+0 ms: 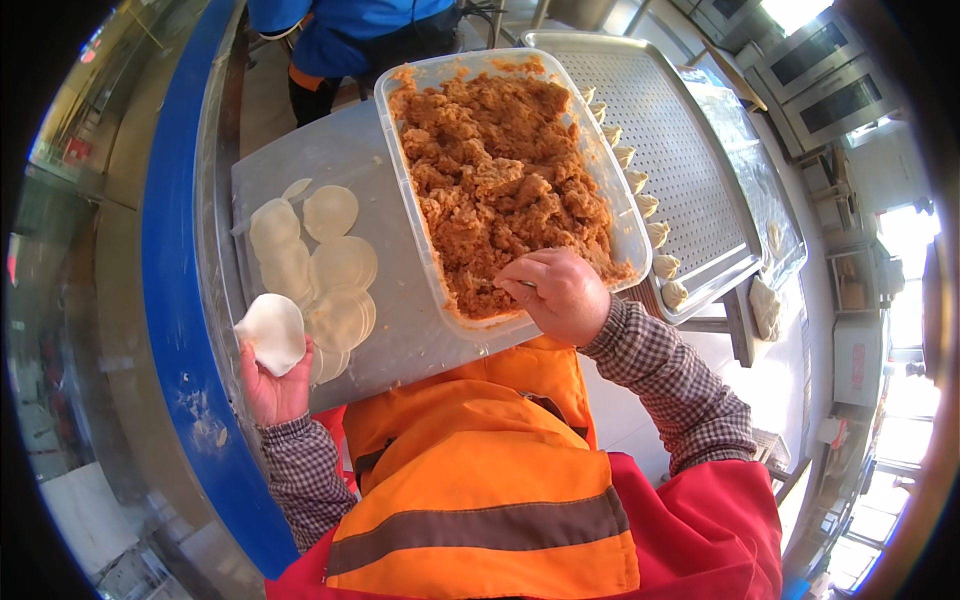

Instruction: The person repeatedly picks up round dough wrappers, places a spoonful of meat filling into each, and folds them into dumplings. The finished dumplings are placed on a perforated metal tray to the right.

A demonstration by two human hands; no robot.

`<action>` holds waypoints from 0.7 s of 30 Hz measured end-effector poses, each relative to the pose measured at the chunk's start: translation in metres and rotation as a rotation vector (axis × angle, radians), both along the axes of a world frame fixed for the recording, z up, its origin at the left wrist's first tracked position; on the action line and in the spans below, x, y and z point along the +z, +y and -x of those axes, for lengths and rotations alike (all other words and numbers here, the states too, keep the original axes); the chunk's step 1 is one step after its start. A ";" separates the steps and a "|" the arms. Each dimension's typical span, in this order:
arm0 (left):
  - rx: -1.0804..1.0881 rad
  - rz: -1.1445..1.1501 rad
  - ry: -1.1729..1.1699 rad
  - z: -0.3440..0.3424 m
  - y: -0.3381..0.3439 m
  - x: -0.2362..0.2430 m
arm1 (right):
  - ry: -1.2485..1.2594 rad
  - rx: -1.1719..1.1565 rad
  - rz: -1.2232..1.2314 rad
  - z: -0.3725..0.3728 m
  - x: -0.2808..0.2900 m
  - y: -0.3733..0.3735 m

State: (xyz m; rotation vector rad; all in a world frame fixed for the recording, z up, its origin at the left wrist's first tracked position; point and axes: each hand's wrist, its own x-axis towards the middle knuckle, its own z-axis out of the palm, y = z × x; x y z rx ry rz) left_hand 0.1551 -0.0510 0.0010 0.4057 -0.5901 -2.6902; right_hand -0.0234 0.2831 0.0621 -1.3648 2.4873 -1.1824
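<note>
On the left, my left hand (pixel 275 392) holds up a round white dough wrapper (pixel 273 333), which rests across the palm and fingers. My right hand (pixel 560 292) is at the near edge of a clear plastic tub (pixel 437 275) full of reddish-brown minced filling (pixel 490 180). Its fingers are bent together over the filling, around a thin tool that I cannot make out clearly. Several more round dough wrappers (pixel 340 265) lie in overlapping stacks on the grey work board (pixel 400 335), between my left hand and the tub.
Right of the tub lies a perforated metal tray (pixel 665 130), with a row of shaped dumplings (pixel 647 205) along its left edge. A blue counter edge (pixel 190 250) runs along the left. At the far side is a person in blue clothing (pixel 370 40).
</note>
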 end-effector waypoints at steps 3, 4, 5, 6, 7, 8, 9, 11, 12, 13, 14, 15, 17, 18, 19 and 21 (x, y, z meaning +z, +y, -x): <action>-0.115 0.017 0.100 0.014 0.021 0.026 | -0.023 0.029 -0.005 -0.006 0.006 0.012; -0.148 -0.028 0.087 0.014 0.024 0.022 | -0.044 0.010 0.010 -0.007 0.008 0.016; -0.146 -0.046 -0.005 0.015 0.027 0.020 | -0.064 -0.008 0.024 -0.008 0.011 0.020; -0.143 -0.064 -0.096 0.016 0.034 0.018 | -0.084 -0.027 0.038 -0.008 0.013 0.024; -0.138 -0.081 -0.191 0.018 0.043 0.020 | -0.149 -0.064 0.035 -0.008 0.015 0.030; -0.127 -0.128 -0.177 0.022 0.052 0.023 | -0.213 -0.101 0.031 -0.008 0.016 0.036; -0.135 -0.118 -0.173 0.024 0.057 0.025 | -0.278 -0.137 0.027 -0.009 0.018 0.042; -0.155 -0.095 -0.163 0.026 0.065 0.028 | -0.429 -0.250 0.085 -0.012 0.025 0.049; -0.134 -0.094 -0.144 0.029 0.069 0.032 | -0.460 -0.307 0.158 -0.014 0.025 0.052; -0.127 -0.081 -0.130 0.032 0.069 0.035 | -0.493 -0.367 0.228 -0.014 0.025 0.053; -0.120 -0.067 -0.117 0.034 0.070 0.039 | -0.369 -0.375 0.223 -0.015 0.026 0.052; -0.114 -0.053 -0.104 0.037 0.071 0.044 | -0.196 -0.306 0.141 -0.013 0.025 0.050; -0.070 -0.053 -0.066 0.041 0.074 0.054 | 0.147 -0.172 -0.019 -0.013 0.021 0.044; -0.048 -0.053 -0.048 0.042 0.075 0.057 | 0.094 -0.136 -0.028 -0.020 0.021 0.039; -0.053 -0.033 -0.063 0.043 0.073 0.056 | 0.086 -0.101 -0.039 -0.023 0.023 0.033; -0.065 0.007 -0.094 0.043 0.069 0.052 | -0.004 -0.079 -0.027 -0.023 0.023 0.027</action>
